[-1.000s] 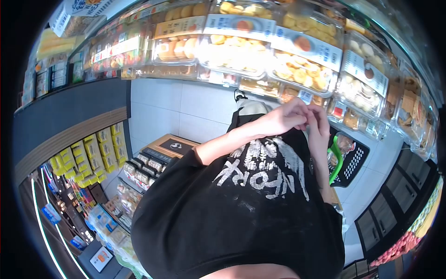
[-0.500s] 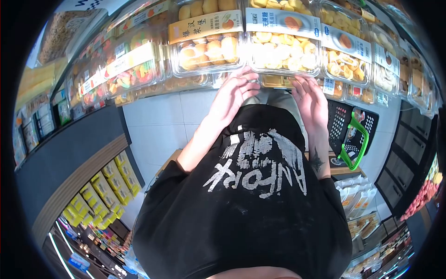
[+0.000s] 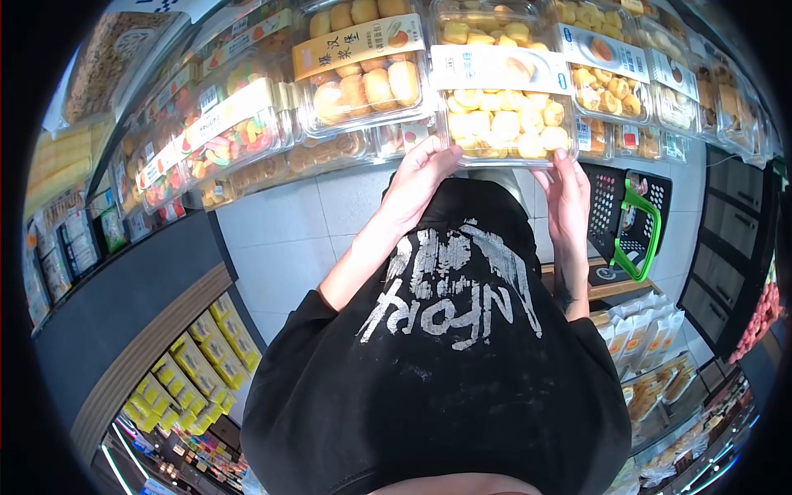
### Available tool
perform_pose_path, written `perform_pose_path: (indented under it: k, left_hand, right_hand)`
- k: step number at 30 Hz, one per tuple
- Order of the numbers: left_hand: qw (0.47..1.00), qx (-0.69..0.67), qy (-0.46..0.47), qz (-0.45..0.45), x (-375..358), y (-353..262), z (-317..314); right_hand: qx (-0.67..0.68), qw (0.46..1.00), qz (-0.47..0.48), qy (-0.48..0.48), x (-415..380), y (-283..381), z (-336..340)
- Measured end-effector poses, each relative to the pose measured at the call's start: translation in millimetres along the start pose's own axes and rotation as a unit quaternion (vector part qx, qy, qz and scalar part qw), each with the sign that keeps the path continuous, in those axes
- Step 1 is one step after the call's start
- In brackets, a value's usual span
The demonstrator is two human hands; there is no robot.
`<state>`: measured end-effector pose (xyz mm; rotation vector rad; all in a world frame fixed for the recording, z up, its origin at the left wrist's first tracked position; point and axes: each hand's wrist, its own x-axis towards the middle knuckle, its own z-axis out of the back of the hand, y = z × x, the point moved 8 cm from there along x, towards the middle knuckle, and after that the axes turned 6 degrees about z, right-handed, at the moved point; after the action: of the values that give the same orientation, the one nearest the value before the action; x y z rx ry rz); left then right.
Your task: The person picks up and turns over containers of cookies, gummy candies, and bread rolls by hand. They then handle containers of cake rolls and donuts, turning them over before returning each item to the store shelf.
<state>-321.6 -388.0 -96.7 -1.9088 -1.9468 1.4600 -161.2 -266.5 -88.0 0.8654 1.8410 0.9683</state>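
A clear plastic box of small round yellow cakes, with a white-and-blue paper band, juts out past its neighbours at the front of the display. My left hand grips its near left corner, thumb on the edge and fingers partly hidden underneath. At the near right corner, my right hand holds the same box, its thumb on the rim. Just left of it sits a box of round buns with an orange band. To the right is another box of yellow cakes.
Boxes of colourful sweets fill the display's left side. A black shopping basket with a green handle stands on the floor to my right. Yellow packets hang at lower left, and white packages sit at lower right.
Both hands have closed on the near corners of the cake box, and it has shifted toward me. Before, my fingers were at its front edge, loosely curled.
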Motion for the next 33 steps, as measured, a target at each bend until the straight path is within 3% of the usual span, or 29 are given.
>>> perform_pose_path:
  k: [6, 9, 10, 13, 17, 19, 21, 23, 26, 29, 33]
  left_hand:
    - [0.986, 0.168, -0.020, 0.008, -15, 9, 4]
    - [0.975, 0.185, 0.053, -0.108, -25, -7, -12]
    - [0.974, 0.193, 0.043, -0.113, -30, -16, -14]
    - [0.935, 0.287, 0.080, -0.194, -37, -42, -17]
    - [0.941, 0.263, 0.126, -0.173, -41, -64, -13]
    - [0.925, 0.316, 0.139, -0.161, -40, -72, -13]
    - [0.916, 0.354, 0.159, -0.104, -39, -79, -14]
    - [0.904, 0.403, 0.063, -0.127, -31, -91, -9]
    - [0.878, 0.455, -0.005, -0.152, -17, -96, -4]
    - [0.866, 0.458, -0.106, -0.169, -24, -106, -10]
    - [0.859, 0.459, -0.124, -0.190, -23, -106, -5]
  right_hand:
    - [-0.043, 0.998, 0.042, 0.028, -21, 0, 22]
    - [0.049, 0.990, 0.067, 0.114, -29, -10, 33]
    - [0.061, 0.994, 0.059, 0.071, -33, -10, 35]
    - [0.062, 0.991, 0.054, 0.110, -44, -2, 15]
    - [0.008, 0.981, -0.016, 0.194, -44, -14, 2]
    - [-0.128, 0.963, -0.067, 0.230, -48, -24, -11]
    - [-0.091, 0.959, -0.056, 0.264, -54, -28, -34]
    - [-0.041, 0.966, -0.064, 0.246, -62, -26, -59]
    - [-0.026, 0.957, -0.028, 0.287, -63, -32, -74]
    - [-0.019, 0.967, -0.037, 0.250, -59, -31, -74]
    - [-0.057, 0.973, 0.004, 0.224, -51, -38, -52]
